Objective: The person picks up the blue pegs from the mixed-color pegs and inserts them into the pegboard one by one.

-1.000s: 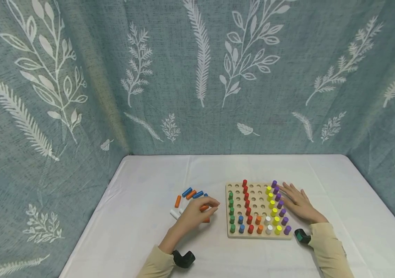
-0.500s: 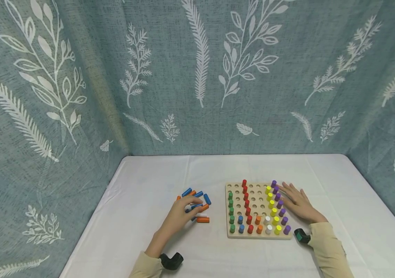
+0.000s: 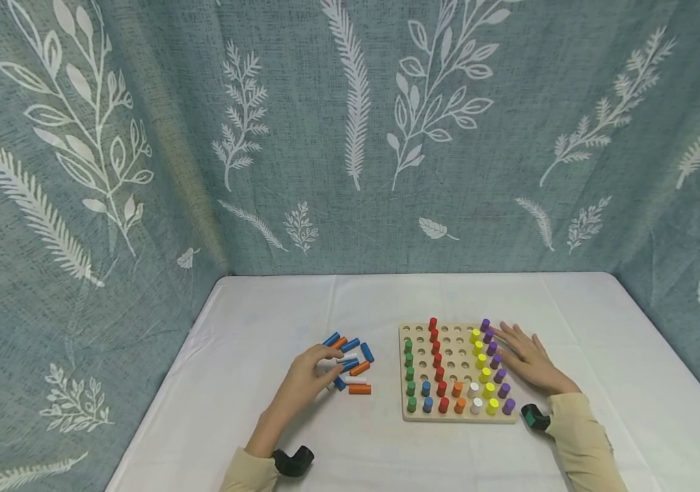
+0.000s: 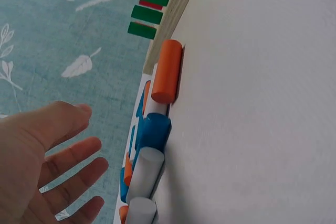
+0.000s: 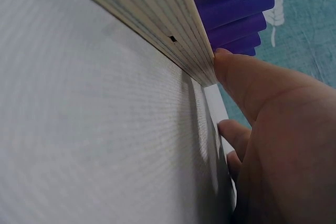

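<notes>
My left hand (image 3: 308, 374) hovers over a loose pile of pegs, fingers spread and bent a little, with nothing between them in the left wrist view. In the pile are orange pegs (image 3: 359, 389), blue pegs (image 3: 367, 352) and white pegs (image 4: 145, 174). To the right lies a wooden pegboard (image 3: 456, 419) with standing green, red, yellow and purple pegs, plus a few blue, orange and white ones near its front. My right hand (image 3: 530, 361) rests at the board's right side, fingers extended. In the right wrist view its thumb (image 5: 236, 72) touches the board's edge beside the purple pegs (image 5: 236, 3).
A white cloth (image 3: 251, 328) covers the table. Behind and at both sides hangs a blue-green curtain (image 3: 325, 225) with white leaf patterns. Black wrist devices (image 3: 293, 462) sit on both wrists.
My left hand has moved left and slightly back toward me, from beside the board to the pile's left side, uncovering more pegs. The right hand and the board stay put.
</notes>
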The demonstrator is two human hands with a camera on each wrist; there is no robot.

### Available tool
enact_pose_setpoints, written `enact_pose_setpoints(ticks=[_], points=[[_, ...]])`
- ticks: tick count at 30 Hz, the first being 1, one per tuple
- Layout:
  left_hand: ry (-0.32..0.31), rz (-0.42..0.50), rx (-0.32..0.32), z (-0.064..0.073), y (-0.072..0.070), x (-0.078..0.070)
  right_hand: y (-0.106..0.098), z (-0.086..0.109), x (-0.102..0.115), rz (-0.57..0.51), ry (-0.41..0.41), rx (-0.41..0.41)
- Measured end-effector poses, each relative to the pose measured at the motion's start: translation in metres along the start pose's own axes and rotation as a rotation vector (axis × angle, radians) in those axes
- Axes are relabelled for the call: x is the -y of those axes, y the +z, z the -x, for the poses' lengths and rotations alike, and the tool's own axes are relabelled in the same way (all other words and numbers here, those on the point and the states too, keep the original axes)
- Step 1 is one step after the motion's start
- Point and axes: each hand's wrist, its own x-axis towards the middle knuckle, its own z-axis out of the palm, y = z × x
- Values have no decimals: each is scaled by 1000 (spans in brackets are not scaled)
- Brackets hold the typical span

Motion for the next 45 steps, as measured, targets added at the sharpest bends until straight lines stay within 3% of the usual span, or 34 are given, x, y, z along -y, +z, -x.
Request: enact_pose_setpoints(ticks=[5,12,28,38,45], points=[[-33,-70,-1,0,-4,4,0,1,1,5,-8,-7],[1,-154,-17,-7,-14,6,1,1,2,3,-25,-21],[91,-285,135,-31,-29,24,1,2,2,7,-13,-21],[40,-364,293,-47,-37,28,0,1,3,9,0,-10],[45,-401,343,-53,-36,28,0,1,4,3,10,-6]])
